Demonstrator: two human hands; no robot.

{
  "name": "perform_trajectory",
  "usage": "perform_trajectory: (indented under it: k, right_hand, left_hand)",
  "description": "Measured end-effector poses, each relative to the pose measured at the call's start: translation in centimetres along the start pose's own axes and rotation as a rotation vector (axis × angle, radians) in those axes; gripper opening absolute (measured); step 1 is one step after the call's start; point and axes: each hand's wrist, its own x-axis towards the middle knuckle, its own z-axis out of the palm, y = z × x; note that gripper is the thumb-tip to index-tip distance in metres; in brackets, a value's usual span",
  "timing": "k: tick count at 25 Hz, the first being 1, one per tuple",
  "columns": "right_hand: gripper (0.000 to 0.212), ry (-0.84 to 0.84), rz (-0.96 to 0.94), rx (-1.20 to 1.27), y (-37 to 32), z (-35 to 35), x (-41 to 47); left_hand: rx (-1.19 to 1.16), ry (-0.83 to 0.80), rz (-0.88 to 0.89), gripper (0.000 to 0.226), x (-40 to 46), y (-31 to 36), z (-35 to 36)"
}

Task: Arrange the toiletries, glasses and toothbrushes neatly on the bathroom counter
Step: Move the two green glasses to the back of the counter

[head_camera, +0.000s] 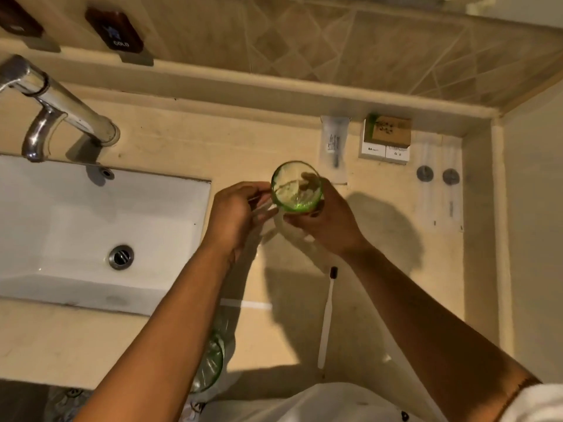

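Note:
My right hand (326,220) grips a green-tinted glass (296,185) held above the beige counter (274,141), its mouth facing up. My left hand (236,214) pinches a clear plastic wrapper (263,208) at the glass's left side. A white toothbrush (326,315) with a dark head lies on the counter below my right wrist. A second green glass (211,360) in plastic lies near the front edge, partly hidden by my left forearm. A clear sachet (334,147) and small boxes (386,138) rest by the back ledge.
A white sink (76,226) with a chrome tap (54,108) fills the left. Two wrapped items with round grey caps (437,178) lie at the right near the side wall. A dark "COLD" tag (117,32) sits on the wall ledge.

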Motion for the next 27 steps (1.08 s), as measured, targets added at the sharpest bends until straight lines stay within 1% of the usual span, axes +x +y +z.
perform_trajectory:
  k: [2,5,8,11,16,21,27]
  right_hand:
    - [0.083,0.068,-0.016,-0.037,-1.1,-0.4,3.7]
    - [0.083,0.179,-0.012,-0.042,-2.3,-0.6,7.5]
    - [0.078,0.269,0.027,0.037,-2.6,-0.8,10.0]
    - [0.076,0.284,0.036,0.026,-2.2,-1.1,11.6]
    - [0.080,0.266,0.025,-0.027,-1.7,-1.1,12.8]
    - [0.082,0.261,0.026,-0.026,-1.5,-0.5,13.4]
    - [0.082,0.272,0.037,-0.018,-1.4,-0.1,13.7]
  left_hand:
    - [0.023,-0.018,0.063,0.032,2.3,1.2,1.3]
    - [0.170,-0.050,0.237,0.045,5.0,1.8,3.0]
    - [0.079,-0.066,0.306,0.044,7.2,2.5,4.6]
    - [0.021,-0.082,0.302,0.040,8.5,2.9,5.6]
    - [-0.017,-0.044,0.280,0.038,9.6,3.0,6.2]
    - [0.006,-0.020,0.274,0.039,10.2,3.3,6.1]
    - [-0.024,0.009,0.244,0.039,10.6,3.3,6.0]
